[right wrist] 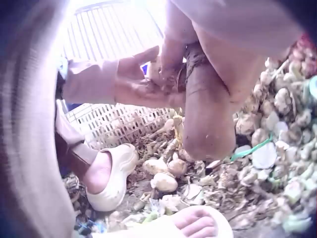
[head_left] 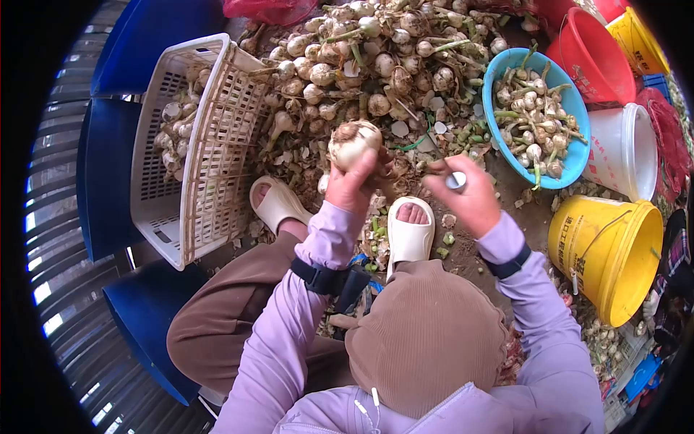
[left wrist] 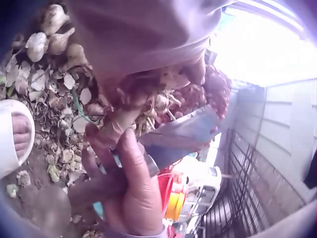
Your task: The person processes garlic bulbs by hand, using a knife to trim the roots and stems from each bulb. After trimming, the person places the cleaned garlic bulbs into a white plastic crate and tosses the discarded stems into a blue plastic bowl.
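Observation:
My left hand [head_left: 348,186] holds up a large whitish garlic bulb [head_left: 354,143] with brown, dirty skin, over the littered ground between the feet. To its right my right hand [head_left: 468,197] grips a knife by its thick round handle [right wrist: 209,116]. The wide metal blade [left wrist: 181,136] shows in the left wrist view, close to the garlic's stalk [left wrist: 119,124]. In the head view the blade is seen nearly edge-on, and the handle's pale round end [head_left: 455,180] faces up. The left fingers are partly hidden behind the bulb.
A heap of garlic [head_left: 383,61] lies ahead. On the left stands a white plastic crate [head_left: 224,145] holding trimmed bulbs. To the right are a blue basin [head_left: 491,108] of garlic, a red bucket [head_left: 593,58], a white bucket [head_left: 614,148] and a tipped yellow bucket [head_left: 589,246].

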The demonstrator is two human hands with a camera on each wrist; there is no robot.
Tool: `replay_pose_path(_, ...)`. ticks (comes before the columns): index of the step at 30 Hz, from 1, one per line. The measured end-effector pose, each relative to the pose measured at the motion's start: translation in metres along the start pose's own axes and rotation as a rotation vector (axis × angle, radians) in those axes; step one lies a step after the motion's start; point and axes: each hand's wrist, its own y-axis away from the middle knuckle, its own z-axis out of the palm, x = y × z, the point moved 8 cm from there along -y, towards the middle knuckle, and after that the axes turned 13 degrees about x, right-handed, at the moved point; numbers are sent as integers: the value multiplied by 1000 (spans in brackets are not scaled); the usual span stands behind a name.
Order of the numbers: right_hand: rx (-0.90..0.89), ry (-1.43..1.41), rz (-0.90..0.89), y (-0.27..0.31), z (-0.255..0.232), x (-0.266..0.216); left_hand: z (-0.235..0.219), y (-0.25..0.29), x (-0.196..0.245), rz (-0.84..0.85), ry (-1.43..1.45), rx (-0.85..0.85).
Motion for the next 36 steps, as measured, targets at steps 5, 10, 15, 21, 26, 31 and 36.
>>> replay_pose_path(5, -108, 315, -352, -12, -20, -90, -4, 22, 23, 377, -723, -141)
replay_pose_path(10, -133, 298, -449, -4, -5, -107, 22, 61, 56, 356, -622, -102)
replay_pose_path(15, -89, 372, -432, 1, -13, -106, 3, 61, 31, 391, -610, -111)
replay_pose_path(21, -108, 348, -416, 2, -19, -108, -39, 42, 4, 278, -709, -63)
replay_pose_path(26, -87, 352, -402, 3, -20, -106, -32, 43, 9, 154, -643, -66)
replay_pose_path(31, 37, 313, -377, 2, -23, -88, -52, 35, -22, -62, -305, -197)
replay_pose_path(36, 7, 211, -365, 7, -15, -66, 5, 58, 6, 173, -1096, -342)
